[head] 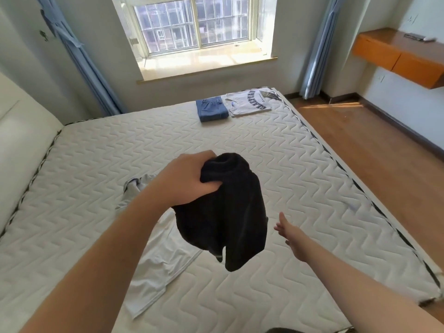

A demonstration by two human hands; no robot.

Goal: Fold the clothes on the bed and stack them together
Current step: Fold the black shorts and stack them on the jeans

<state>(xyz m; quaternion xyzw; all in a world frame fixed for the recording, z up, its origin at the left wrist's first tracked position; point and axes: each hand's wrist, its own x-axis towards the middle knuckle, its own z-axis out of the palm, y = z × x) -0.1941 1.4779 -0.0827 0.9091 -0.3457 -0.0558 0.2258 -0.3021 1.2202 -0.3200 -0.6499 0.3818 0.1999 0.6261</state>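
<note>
- the left hand (pixel 187 180) has its fingers curled tight round a bunched top edge of a black garment (pixel 230 212), gripping it up in the air over the middle of the bed.
- the black garment hangs loose below that fist, its lower end dangling clear of the mattress (pixel 288 150), with a slit or leg split showing near the bottom.
- the right hand (pixel 288 233) reaches out just to the right of the hanging cloth, fingers straight and slightly spread, holding nothing and not touching the garment.
- under and to the left of the black garment a light grey garment (pixel 158 267) lies flat and unfolded on the near part of the mattress, partly hidden by the left forearm.
- at the far edge of the bed a folded blue garment (pixel 211 109) sits just left of a folded white t-shirt (pixel 249 102) with dark lettering; the two lie side by side, touching or almost so.
- the mattress is bare, white and quilted, with a pale headboard (pixel 21 131) at the left.
- beyond it are a bright window (pixel 197 27), blue curtains (pixel 81 58) on both sides, a wooden floor (pixel 374 150) on the right and an orange wall shelf (pixel 398 56).
</note>
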